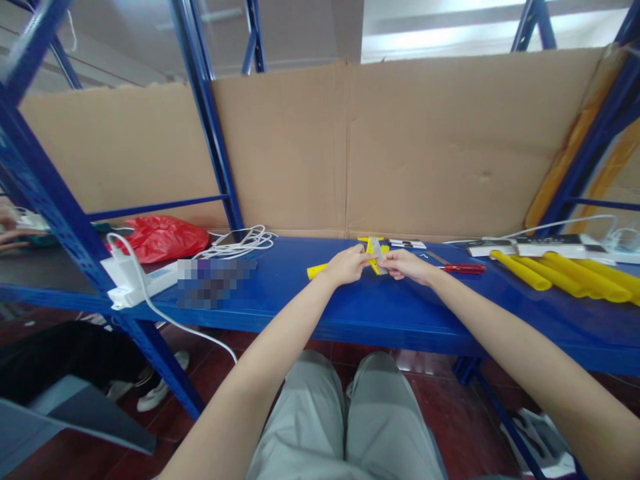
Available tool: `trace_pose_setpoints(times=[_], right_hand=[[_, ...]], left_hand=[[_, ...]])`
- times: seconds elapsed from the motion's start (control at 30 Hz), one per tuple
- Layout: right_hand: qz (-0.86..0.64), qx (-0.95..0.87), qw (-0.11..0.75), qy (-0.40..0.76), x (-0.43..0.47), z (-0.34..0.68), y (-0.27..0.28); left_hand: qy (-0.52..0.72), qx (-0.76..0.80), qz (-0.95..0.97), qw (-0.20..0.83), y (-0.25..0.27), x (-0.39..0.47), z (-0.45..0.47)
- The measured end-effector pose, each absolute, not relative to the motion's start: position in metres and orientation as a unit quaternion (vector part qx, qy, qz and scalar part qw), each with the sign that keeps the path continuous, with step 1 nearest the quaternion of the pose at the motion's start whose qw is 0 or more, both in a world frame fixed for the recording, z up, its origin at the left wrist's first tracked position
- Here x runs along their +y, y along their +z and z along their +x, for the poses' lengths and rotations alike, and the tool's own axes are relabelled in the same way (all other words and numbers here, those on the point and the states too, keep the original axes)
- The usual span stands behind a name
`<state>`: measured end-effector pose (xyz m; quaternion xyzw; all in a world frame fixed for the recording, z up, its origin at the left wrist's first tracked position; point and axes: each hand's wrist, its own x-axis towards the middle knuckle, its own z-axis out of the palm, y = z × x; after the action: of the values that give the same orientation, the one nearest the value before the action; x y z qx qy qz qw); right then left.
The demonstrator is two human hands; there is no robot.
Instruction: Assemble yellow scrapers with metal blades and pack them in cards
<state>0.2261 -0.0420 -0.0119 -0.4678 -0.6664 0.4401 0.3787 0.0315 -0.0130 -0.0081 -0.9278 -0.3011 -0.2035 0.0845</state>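
Both hands meet over the middle of the blue shelf, around a small yellow piece [373,264] with a flat grey strip [379,251] across it. My left hand [349,265] is closed on the yellow piece from the left. From the right, my right hand [406,265] pinches the lower end of the grey strip between thumb and fingers. Part of the piece is hidden behind the fingers, and its exact kind cannot be made out. A yellow tube [316,271] lies partly behind my left wrist. Beside my right wrist is a screwdriver with a red handle [465,269].
Several yellow tubes [580,277] lie at the right near white boxes [545,246]. At the left are a white power strip [145,285], a red plastic bag [163,238] and coiled white cable [245,241]. Cardboard [400,147] stands behind, between blue posts. Another person sits at far left.
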Motion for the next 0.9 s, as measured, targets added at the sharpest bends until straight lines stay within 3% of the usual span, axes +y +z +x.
trace_pose_setpoints(times=[0.3,0.53,0.9], right_hand=[[-0.490,-0.678,0.343,0.427,-0.043,0.228,-0.010],[-0.543,-0.607,0.431,0.389,-0.043,0.225,-0.005],[-0.571,-0.567,0.445,0.394,-0.045,0.221,0.000]], left_hand=[[-0.162,-0.325,-0.927,0.099,-0.006,-0.019,0.032],[-0.138,-0.302,-0.934,0.129,-0.006,-0.022,0.036],[-0.136,-0.266,-0.940,0.162,-0.005,-0.030,0.044]])
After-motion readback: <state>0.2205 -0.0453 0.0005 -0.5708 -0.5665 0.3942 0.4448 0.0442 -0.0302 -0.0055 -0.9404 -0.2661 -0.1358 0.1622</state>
